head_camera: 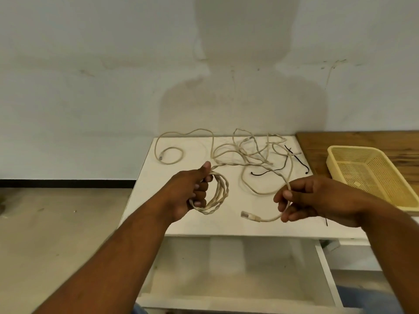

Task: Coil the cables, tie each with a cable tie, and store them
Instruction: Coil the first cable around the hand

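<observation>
My left hand grips a small coil of beige network cable with a few loops, held over the white table. My right hand pinches the same cable near its free end, and the clear plug hangs out to the left of my fingers. The cable's slack runs back into a loose tangle of beige cable at the far side of the table. Two black cable ties lie by the tangle. A third black tie shows under my right wrist.
A yellow plastic basket sits on a wooden surface to the right of the table. Another cable end with a plug curls at the table's far left. The wall stands right behind. Below the table's front edge is a white shelf.
</observation>
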